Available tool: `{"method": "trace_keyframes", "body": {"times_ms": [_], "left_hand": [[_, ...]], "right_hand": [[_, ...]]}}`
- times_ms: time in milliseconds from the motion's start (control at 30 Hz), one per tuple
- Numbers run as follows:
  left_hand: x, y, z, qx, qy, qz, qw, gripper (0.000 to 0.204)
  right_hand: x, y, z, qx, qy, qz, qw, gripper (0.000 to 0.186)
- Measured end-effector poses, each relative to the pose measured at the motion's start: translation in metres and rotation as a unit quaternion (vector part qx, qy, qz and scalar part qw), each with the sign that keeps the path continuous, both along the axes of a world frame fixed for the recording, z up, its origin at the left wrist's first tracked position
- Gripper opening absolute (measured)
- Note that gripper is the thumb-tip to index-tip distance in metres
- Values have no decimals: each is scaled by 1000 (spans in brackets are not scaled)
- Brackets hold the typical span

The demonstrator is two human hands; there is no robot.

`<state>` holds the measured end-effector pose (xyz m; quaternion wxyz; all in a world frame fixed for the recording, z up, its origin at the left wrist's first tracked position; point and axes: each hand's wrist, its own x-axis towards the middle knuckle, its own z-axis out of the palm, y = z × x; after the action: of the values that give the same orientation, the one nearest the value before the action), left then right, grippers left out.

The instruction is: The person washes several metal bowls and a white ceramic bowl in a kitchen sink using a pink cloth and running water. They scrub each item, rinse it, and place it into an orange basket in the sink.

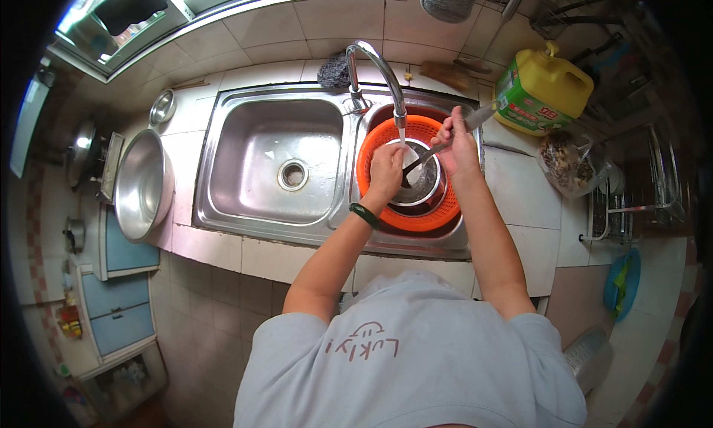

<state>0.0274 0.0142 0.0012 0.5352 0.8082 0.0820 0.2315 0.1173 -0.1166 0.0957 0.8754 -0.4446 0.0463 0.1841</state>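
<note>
In the right-hand sink basin, an orange plastic colander (368, 147) surrounds a round metal bowl (440, 181). Water runs from the curved faucet (388, 73) beside my left hand (386, 172), which wears a dark green bangle (364, 214) at the wrist. Its fingers are bent together over the bowl, near the low end of a long-handled utensil; what they hold is hidden. My right hand (462, 147) grips that long-handled kitchen utensil (429, 155), whose thick grey handle end points up to the right. The utensil's head is mostly hidden, so its exact kind does not show.
To the left lies the other steel basin (260, 146) with its drain. A large metal bowl (143, 187) and a small one (162, 107) stand on the counter's left. At right are a yellow jug (546, 90), a plastic bag of food (568, 164) and a wire rack (631, 205).
</note>
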Motion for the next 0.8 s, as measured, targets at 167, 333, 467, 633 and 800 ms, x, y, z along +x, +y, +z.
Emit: {"method": "trace_keyframes", "body": {"times_ms": [167, 333, 467, 633, 800], "left_hand": [[9, -1, 0, -65, 35, 4, 997, 28], [19, -10, 9, -235, 97, -8, 967, 36], [30, -12, 26, -234, 107, -1, 966, 40], [55, 0, 35, -434, 119, -60, 891, 35], [53, -1, 28, -661, 156, -71, 731, 34]], "right_hand": [[8, -14, 10, 74, 47, -61, 994, 42], [9, -2, 12, 83, 43, -96, 991, 37], [16, -6, 19, 129, -2, -111, 985, 35], [28, -35, 29, 194, 14, -128, 972, 38], [29, -54, 27, 215, 30, -114, 969, 35]]}}
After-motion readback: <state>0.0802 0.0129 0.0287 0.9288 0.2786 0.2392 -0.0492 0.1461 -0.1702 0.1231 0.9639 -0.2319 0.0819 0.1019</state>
